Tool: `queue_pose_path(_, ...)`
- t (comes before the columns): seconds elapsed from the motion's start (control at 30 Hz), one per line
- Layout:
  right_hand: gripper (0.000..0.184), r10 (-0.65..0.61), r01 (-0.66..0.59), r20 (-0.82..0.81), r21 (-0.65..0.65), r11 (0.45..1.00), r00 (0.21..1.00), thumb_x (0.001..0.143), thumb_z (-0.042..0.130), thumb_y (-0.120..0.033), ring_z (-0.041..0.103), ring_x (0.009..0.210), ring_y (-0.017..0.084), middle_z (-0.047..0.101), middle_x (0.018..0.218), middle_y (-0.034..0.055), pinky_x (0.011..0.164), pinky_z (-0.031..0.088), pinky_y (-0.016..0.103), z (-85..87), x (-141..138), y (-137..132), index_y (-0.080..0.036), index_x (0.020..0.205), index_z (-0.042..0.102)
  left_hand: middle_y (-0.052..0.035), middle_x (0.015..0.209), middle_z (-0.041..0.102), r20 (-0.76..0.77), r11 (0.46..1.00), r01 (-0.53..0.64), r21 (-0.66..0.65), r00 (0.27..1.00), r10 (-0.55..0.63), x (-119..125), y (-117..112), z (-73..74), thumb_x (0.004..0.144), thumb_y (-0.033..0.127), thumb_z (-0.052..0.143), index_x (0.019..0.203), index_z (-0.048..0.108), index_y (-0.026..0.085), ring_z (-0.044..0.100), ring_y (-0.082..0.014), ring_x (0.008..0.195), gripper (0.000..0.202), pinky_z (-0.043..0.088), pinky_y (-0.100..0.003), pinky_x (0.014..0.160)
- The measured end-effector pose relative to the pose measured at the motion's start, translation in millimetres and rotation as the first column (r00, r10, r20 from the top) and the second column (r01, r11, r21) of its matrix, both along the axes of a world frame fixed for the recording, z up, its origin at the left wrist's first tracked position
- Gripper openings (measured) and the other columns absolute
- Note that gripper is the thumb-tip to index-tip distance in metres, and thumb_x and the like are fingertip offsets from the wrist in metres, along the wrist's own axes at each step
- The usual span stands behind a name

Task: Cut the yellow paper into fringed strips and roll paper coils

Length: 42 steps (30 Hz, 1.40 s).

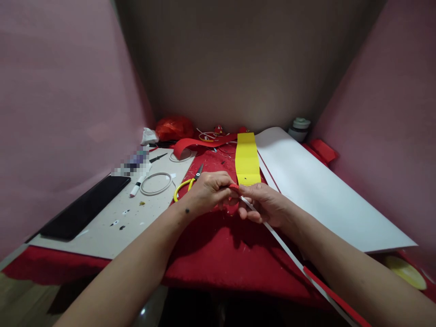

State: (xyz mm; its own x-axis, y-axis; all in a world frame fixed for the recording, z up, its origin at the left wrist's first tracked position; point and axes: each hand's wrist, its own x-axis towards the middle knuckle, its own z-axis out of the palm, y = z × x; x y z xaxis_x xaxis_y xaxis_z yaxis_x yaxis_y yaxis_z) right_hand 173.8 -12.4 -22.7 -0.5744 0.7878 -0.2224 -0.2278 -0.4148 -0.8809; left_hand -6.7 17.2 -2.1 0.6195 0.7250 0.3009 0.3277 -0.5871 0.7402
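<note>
Both hands meet above the red cloth (pixel 211 254), around a small red coil of paper strip (pixel 234 187). My left hand (pixel 214 188) pinches the coil from its left side. On the right, my right hand (pixel 264 202) is closed on the same strip with its thumb at the coil's edge. From there a long narrow paper strip (pixel 284 247), white on one face and red on the other, trails down beneath the right forearm. Fingers hide part of the coil. Yellow-handled scissors (pixel 190 185) lie beside my left hand. Beyond the hands lies a yellow corrugated paper sheet (pixel 247 156).
On the left, a grey board (pixel 102 218) carries a black tablet-like slab (pixel 88 206), a marker (pixel 136 187) and a coiled cable (pixel 156 184). A large white sheet (pixel 323 195) covers the right. Behind are red corrugated paper (pixel 185 144), a red bag (pixel 174 128) and a jar (pixel 299 129).
</note>
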Motion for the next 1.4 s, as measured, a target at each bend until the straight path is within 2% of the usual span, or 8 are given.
queue_pose_path(0.1,0.038,-0.004,0.004,-0.002,-0.015,1.000,1.000,0.074,0.068,-0.044,0.039,0.030,0.004,0.064,0.052,0.0051,0.028,0.021,0.014,-3.1,-1,2,-0.008,0.082,0.065,-0.0007,0.072,0.057,0.011,1.000,-0.012,-0.017,1.000,0.012,0,-1,0.7,0.077,0.011,0.055,0.071,0.064,0.012,0.053,-0.0044,0.051,0.011,0.043,-0.014,0.047)
queue_pose_path(0.17,0.037,0.035,-0.037,-0.059,-0.032,0.999,0.998,0.075,0.067,-0.044,0.038,0.029,0.004,0.065,0.053,0.0054,0.027,0.021,0.015,-4.0,-1,2,-0.008,0.083,0.065,0.0000,0.068,0.056,0.066,0.980,0.022,-0.198,0.998,-0.009,-1,-2,2.3,0.076,0.016,0.058,0.072,0.062,0.012,0.052,-0.0060,0.049,0.007,0.043,-0.016,0.045)
queue_pose_path(0.23,0.034,0.072,-0.077,-0.126,-0.033,0.997,0.989,0.076,0.066,-0.042,0.038,0.028,0.004,0.066,0.054,0.0058,0.027,0.021,0.015,-3.4,-1,2,-0.009,0.083,0.064,0.0010,0.062,0.055,0.142,0.918,0.081,-0.388,0.989,-0.028,-1,-3,4.5,0.075,0.019,0.062,0.075,0.062,0.012,0.051,-0.0075,0.047,0.008,0.042,-0.018,0.043)
queue_pose_path(0.3,0.032,0.097,-0.100,-0.179,-0.008,0.995,0.979,0.077,0.065,-0.040,0.038,0.028,0.003,0.066,0.054,0.0057,0.027,0.021,0.014,-1.7,-1,2,-0.008,0.082,0.065,0.0010,0.060,0.055,0.227,0.869,0.127,-0.479,0.974,-0.017,-1,-5,6.3,0.074,0.022,0.064,0.076,0.062,0.011,0.050,-0.0080,0.046,0.011,0.041,-0.019,0.041)
queue_pose_path(0.53,0.034,0.092,-0.086,-0.209,0.041,0.995,0.973,0.077,0.065,-0.041,0.035,0.028,0.002,0.065,0.054,0.0050,0.027,0.020,0.014,-0.2,-1,-1,-0.007,0.082,0.065,-0.0023,0.072,0.058,0.370,0.920,0.081,-0.384,0.926,0.073,4,-10,5.8,0.070,0.021,0.067,0.070,0.066,0.008,0.050,-0.0066,0.045,0.012,0.041,-0.019,0.036)
queue_pose_path(0.7,0.035,0.095,-0.084,-0.203,0.065,0.994,0.974,0.080,0.060,-0.044,0.034,0.029,0.003,0.063,0.052,0.0031,0.027,0.020,0.014,-3.3,0,1,-0.008,0.083,0.063,-0.0004,0.070,0.055,0.312,0.924,0.078,-0.375,0.949,0.047,6,-11,6.4,0.073,0.020,0.064,0.072,0.065,0.010,0.051,-0.0059,0.047,0.011,0.042,-0.018,0.040)
queue_pose_path(0.93,0.038,0.093,-0.091,-0.171,0.018,0.996,0.981,0.073,0.067,-0.045,0.034,0.028,0.003,0.065,0.053,0.0048,0.027,0.021,0.015,-6.5,0,3,-0.008,0.081,0.063,0.0008,0.066,0.055,0.228,0.941,0.043,-0.337,0.973,0.037,5,-11,3.5,0.075,0.018,0.060,0.074,0.064,0.011,0.051,-0.0064,0.049,0.008,0.040,-0.016,0.039)
queue_pose_path(1.4,0.037,0.105,-0.107,-0.059,-0.037,0.994,0.993,0.083,0.057,-0.040,0.036,0.028,0.003,0.062,0.049,0.0051,0.027,0.021,0.014,-6.7,2,3,-0.004,0.076,0.065,-0.0005,0.062,0.061,0.099,0.926,0.100,-0.363,0.993,-0.068,-3,0,4.1,0.075,0.019,0.058,0.075,0.062,0.012,0.058,-0.0101,0.049,0.008,0.047,-0.019,0.045)
